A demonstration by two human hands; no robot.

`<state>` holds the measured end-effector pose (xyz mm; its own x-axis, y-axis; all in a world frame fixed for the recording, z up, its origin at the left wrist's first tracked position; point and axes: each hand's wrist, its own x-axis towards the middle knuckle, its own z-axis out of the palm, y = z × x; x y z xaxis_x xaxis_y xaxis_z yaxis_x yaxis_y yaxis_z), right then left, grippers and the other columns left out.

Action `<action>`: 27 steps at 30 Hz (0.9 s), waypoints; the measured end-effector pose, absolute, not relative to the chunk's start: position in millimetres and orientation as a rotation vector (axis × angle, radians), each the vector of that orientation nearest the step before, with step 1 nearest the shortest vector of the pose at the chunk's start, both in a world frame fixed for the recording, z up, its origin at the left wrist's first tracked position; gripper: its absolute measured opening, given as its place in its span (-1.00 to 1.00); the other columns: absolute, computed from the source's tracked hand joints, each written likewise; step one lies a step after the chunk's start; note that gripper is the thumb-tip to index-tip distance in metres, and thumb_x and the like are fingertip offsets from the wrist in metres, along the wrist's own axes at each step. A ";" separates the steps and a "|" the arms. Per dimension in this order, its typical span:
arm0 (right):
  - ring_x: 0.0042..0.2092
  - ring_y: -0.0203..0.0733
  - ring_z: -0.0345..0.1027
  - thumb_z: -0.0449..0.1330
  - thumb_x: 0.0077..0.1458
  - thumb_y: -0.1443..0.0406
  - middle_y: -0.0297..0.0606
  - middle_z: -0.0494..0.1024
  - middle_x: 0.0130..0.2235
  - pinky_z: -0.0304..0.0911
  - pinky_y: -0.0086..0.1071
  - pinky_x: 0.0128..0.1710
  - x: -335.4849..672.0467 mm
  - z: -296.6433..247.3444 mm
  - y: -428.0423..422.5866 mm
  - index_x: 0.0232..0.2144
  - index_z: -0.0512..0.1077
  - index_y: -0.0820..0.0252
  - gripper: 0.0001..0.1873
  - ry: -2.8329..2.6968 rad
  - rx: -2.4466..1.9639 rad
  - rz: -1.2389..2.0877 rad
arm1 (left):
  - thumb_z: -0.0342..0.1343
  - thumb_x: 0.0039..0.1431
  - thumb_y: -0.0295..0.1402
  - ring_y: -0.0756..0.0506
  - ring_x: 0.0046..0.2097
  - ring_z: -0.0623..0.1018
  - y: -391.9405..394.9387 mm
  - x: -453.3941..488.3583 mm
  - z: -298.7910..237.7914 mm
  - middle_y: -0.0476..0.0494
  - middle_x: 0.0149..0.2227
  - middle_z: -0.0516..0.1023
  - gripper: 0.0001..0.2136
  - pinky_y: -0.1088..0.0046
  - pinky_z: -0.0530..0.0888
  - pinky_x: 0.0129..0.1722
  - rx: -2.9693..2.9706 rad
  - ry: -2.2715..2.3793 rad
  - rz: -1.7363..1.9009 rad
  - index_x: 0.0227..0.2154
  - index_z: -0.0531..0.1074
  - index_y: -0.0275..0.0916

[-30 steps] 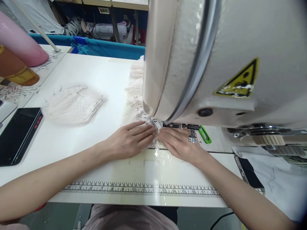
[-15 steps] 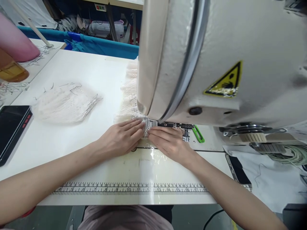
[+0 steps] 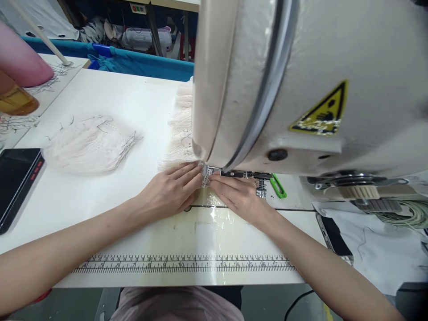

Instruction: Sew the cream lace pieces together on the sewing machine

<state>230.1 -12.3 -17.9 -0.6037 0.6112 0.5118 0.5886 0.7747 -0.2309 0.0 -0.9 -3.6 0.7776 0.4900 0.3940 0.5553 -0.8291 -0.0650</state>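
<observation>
A strip of white lace trim (image 3: 206,176) lies on the table under the sewing machine head (image 3: 254,89). My left hand (image 3: 175,187) rests on it from the left, fingers stretched out and flat, fingertips beside the metal foot area. From the right, my right hand (image 3: 239,194) reaches in with its fingers extended and its tips touching the lace edge. Both thumbs are mostly hidden. Gathered pale fabric (image 3: 180,129) runs back behind my left hand, partly covered by the machine. The needle is out of sight behind the head.
A bunched piece of pale sheer fabric (image 3: 92,145) with loose threads lies left, near a black phone-like device (image 3: 20,183). A green thread snipper (image 3: 278,186) and a phone (image 3: 334,236) are at right. A printed ruler (image 3: 187,264) runs along the front edge.
Less of the lace shows in front of my fingers. Both hands have shifted only slightly, still flat beside it. The view has moved a little against the machine.
</observation>
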 end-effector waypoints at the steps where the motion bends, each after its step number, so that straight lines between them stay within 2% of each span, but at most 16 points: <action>1: -0.09 -0.29 0.49 0.10 0.22 0.44 -0.32 0.61 -0.10 0.42 -0.40 -0.10 230.3 -16.6 -12.2 -0.20 0.51 0.15 -0.79 -2.380 -0.916 0.051 | -0.11 0.29 -0.46 -0.21 0.10 0.51 -1.0 -0.2 -3.6 -0.33 0.06 0.51 -0.71 0.24 0.49 0.11 -2.791 -0.817 -0.540 -0.03 0.42 -0.42; 10: -0.15 -0.27 0.50 0.08 0.24 0.42 -0.32 0.62 -0.16 0.44 -0.37 -0.11 232.8 -15.4 -9.9 -0.17 0.52 0.09 -0.75 -2.402 -1.048 0.098 | -0.05 0.30 -0.43 -0.26 0.07 0.53 -0.4 -1.7 -5.1 -0.39 0.03 0.52 -0.70 0.16 0.50 0.07 -2.760 -0.741 -0.549 0.00 0.45 -0.42; 18: -0.30 -0.33 0.47 0.15 0.23 0.33 -0.36 0.63 -0.27 0.36 -0.44 -0.29 237.1 -31.0 -4.5 -0.18 0.53 0.08 -0.83 -2.284 -1.083 0.078 | -0.04 0.31 -0.40 -0.24 0.08 0.53 0.0 -2.3 -7.0 -0.32 0.06 0.51 -0.68 0.17 0.49 0.08 -2.766 -0.748 -0.541 0.03 0.44 -0.37; 24: -0.48 -0.38 0.39 0.11 0.27 0.26 -0.39 0.64 -0.28 0.30 -0.44 -0.48 239.9 -41.8 -2.1 -0.10 0.51 0.04 -0.78 -2.258 -1.153 0.065 | -0.04 0.31 -0.39 -0.24 0.07 0.53 1.4 -1.2 -7.5 -0.29 0.06 0.51 -0.70 0.17 0.49 0.06 -2.762 -0.779 -0.555 0.02 0.45 -0.34; 27: -0.42 -0.32 0.42 0.10 0.27 0.25 -0.37 0.64 -0.23 0.32 -0.39 -0.43 244.1 -49.7 -2.3 -0.02 0.48 -0.04 -0.73 -2.254 -1.183 0.035 | -0.04 0.31 -0.39 -0.25 0.07 0.53 2.0 -0.5 -7.5 -0.30 0.06 0.51 -0.70 0.17 0.49 0.06 -2.759 -0.798 -0.559 0.01 0.46 -0.34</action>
<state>244.1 -2.3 -49.7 -0.4334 0.7596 0.4850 0.7440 0.6052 -0.2830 -0.5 2.0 -7.5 0.7809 0.4674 0.4145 0.5491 -0.8299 -0.0987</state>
